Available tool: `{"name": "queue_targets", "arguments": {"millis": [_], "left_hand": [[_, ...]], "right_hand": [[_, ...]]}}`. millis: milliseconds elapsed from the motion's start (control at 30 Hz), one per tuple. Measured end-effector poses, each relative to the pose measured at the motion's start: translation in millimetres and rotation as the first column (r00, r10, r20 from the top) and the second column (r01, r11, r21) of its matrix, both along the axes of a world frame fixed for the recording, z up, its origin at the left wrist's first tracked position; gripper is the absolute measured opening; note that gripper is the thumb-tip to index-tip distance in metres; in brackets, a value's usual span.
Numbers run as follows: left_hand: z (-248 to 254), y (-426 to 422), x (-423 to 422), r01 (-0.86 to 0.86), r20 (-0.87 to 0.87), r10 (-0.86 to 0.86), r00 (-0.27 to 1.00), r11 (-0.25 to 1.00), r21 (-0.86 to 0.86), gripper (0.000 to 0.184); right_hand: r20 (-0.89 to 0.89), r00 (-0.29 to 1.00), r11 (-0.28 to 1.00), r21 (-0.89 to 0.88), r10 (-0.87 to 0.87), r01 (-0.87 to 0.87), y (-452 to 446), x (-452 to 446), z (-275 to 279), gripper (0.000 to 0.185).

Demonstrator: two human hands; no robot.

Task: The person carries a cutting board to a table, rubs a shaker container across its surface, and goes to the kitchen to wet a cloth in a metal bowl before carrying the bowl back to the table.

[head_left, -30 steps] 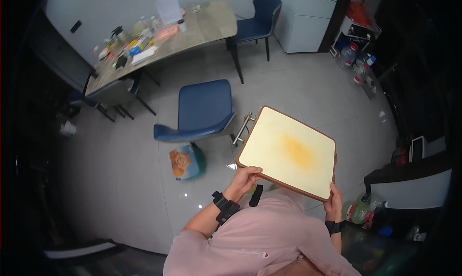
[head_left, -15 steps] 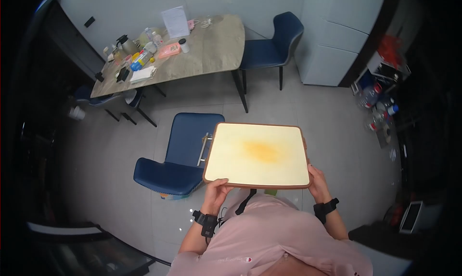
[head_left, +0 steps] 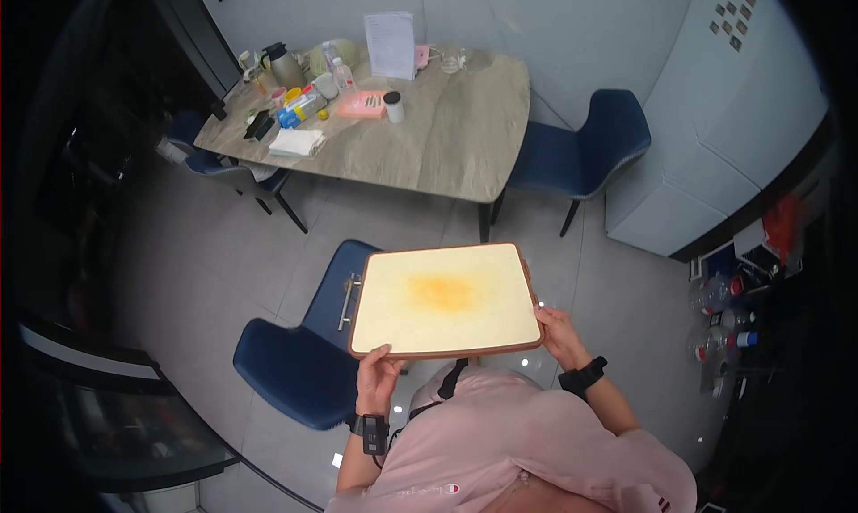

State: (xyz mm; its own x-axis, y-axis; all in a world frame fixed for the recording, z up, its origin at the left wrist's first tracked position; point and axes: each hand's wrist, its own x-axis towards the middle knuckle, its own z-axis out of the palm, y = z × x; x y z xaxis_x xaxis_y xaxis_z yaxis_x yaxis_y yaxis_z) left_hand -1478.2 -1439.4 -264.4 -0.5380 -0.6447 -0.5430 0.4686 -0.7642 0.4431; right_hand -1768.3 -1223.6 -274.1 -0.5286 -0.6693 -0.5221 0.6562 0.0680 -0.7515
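A cream cutting board [head_left: 483, 321] with a brown rim, a metal handle [head_left: 348, 303] on its left side and an orange-yellow stain in the middle is held out level in front of my body. My left hand [head_left: 377, 381] grips its near left corner, the thumb on top and the fingers underneath, mostly hidden. At the near right edge my right hand [head_left: 559, 334] is closed on the rim. Just beyond the board's left side stands a blue chair [head_left: 299, 370], partly covered by it.
Ahead is a marble-look table [head_left: 447, 142] bearing a thermos jug [head_left: 284, 69], a bottle, a pink box, white tissues and a paper sheet [head_left: 390, 46]. Another blue chair [head_left: 572, 151] stands at its right end, near a pale fridge [head_left: 715, 147]. Plastic bottles [head_left: 715, 334] sit far right.
My view has turned and come nearer the table. The board has shifted left in view, still held in both hands, and covers less of the near chair's seat.
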Motion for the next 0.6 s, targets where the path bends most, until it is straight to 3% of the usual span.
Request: {"name": "queue_targets", "arguments": {"millis": [100, 233, 433, 600], "left_hand": [[-16, -36, -45, 0.082, 0.011, -0.082, 0.997, 0.997, 0.014, 0.041], [8, -76, -120, 0.034, 0.085, -0.029, 0.996, 0.998, -0.053, 0.04], [-14, -146, -197, 0.098, 0.181, -0.077, 0.981, 0.989, -0.108, 0.044], [-10, -186, -251, 0.027, 0.254, 0.014, 0.967, 0.987, -0.159, 0.044]], "right_hand": [[-0.03, 1.0, 0.999, 0.044, 0.006, -0.005, -32, -55, -5, 0.037], [-0.004, 0.999, 0.998, 0.05, 0.04, -0.04, -62, -104, 10, 0.039], [-0.031, 0.961, 0.942, 0.208, 0.276, -0.264, -120, -197, -17, 0.04], [0.001, 0.919, 0.899, 0.208, 0.394, -0.385, -180, -264, -31, 0.039]]}}
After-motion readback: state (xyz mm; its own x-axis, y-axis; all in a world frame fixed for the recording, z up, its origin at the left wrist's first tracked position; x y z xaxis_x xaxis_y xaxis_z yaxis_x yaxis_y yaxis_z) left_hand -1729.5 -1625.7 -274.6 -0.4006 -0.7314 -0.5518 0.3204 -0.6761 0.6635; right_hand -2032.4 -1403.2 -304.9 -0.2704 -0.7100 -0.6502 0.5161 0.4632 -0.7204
